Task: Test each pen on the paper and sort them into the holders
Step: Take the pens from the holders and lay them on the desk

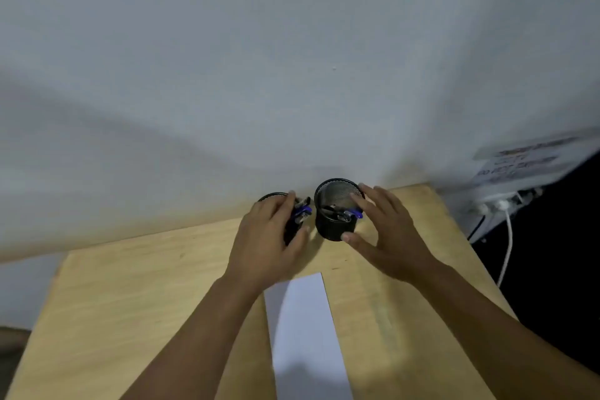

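Hands framed two black mesh holders on the wooden table [130, 302]: left hand [269, 237] gripped the left holder [271, 195]; right hand [386, 237], fingers spread, touched the right holder [334, 227]. Pens [341, 214] stood inside both; paper [305, 334] lay nearer the wrists.

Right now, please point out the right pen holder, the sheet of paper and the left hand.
right pen holder [332, 232]: head view, on its black mesh front wall.
sheet of paper [305, 328]: head view, on its bare white middle.
left hand [266, 234]: head view, on the back of the hand.
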Demonstrator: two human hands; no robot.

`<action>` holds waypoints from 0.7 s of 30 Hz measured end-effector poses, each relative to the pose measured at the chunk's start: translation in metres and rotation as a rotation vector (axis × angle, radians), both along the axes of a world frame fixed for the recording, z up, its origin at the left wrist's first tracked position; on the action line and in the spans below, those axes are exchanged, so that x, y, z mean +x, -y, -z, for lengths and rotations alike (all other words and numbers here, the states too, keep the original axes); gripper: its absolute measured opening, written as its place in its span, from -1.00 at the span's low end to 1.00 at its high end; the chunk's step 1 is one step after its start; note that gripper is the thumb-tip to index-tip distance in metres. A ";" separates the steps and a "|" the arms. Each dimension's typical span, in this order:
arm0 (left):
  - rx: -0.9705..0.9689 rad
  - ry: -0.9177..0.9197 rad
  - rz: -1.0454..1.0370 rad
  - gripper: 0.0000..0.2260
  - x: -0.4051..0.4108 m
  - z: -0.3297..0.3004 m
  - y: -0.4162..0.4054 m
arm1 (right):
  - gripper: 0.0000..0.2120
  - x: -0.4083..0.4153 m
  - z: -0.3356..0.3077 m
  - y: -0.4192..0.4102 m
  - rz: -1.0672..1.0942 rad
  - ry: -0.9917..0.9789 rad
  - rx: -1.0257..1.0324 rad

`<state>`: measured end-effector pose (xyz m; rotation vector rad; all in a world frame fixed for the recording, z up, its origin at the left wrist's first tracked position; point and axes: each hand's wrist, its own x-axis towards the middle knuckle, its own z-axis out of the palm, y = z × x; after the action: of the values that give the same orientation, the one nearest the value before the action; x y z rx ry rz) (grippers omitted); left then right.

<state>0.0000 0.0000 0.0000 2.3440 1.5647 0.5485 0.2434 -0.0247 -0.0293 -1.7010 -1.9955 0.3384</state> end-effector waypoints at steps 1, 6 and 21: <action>0.017 0.008 0.005 -0.39 0.004 0.004 -0.002 | -0.29 -0.001 0.003 -0.003 -0.028 0.003 0.035; 0.081 0.030 -0.029 -0.39 0.018 0.012 -0.006 | -0.34 -0.011 0.010 -0.016 -0.053 -0.043 0.062; 0.203 0.148 -0.072 -0.86 0.017 0.019 -0.012 | -0.70 -0.025 0.008 -0.032 -0.145 -0.151 0.212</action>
<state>0.0169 0.0116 -0.0195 2.3334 1.5961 0.9159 0.2185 0.0074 -0.0370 -1.3649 -1.9715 0.2842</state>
